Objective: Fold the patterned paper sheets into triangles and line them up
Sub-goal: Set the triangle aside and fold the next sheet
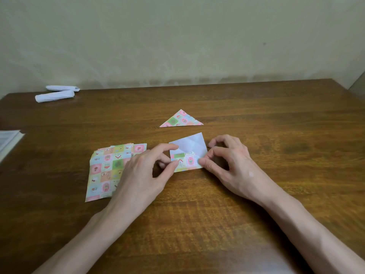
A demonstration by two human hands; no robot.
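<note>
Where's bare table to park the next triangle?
Bare wood right of the finished triangle, out to the table edge; also left of it, toward the white rolls. Crowded centre: paper stack, left hand, half-folded sheet, right hand.

No legible text. The sheets (102,171) bear pictures only; print on the booklet (7,141) at the desk's (256,107) left edge is too blurred to read.
</note>
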